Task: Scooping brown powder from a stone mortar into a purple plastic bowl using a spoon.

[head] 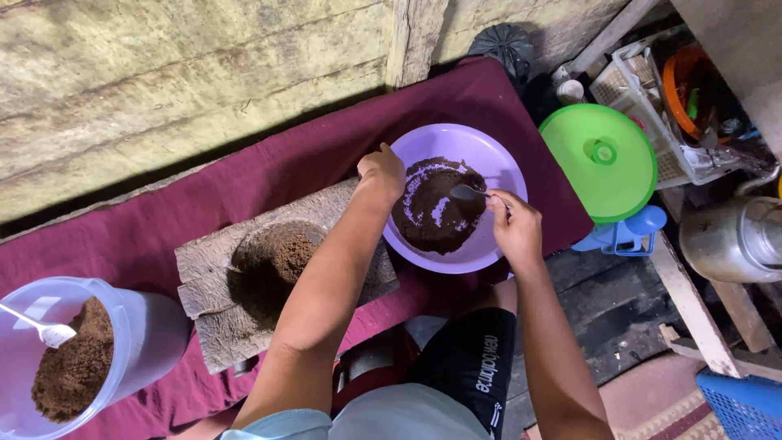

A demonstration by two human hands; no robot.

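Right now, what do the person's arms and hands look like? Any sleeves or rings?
Both arms are bare from the shoulder area down: no long sleeves show. The left hand and right hand wear no gloves, and no rings, watch or bracelets can be seen. A light blue garment edge shows near the left upper arm.

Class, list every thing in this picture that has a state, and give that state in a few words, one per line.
Purple bowl: partly filled with dark brown powder.
Spoon: held by right hand, tip in the powder.
Left hand: gripping the bowl's rim.
Wooden mortar: hollow holds brown powder.
Plastic tub: open, holds powder and a white spoon.
Green lid: lying flat.
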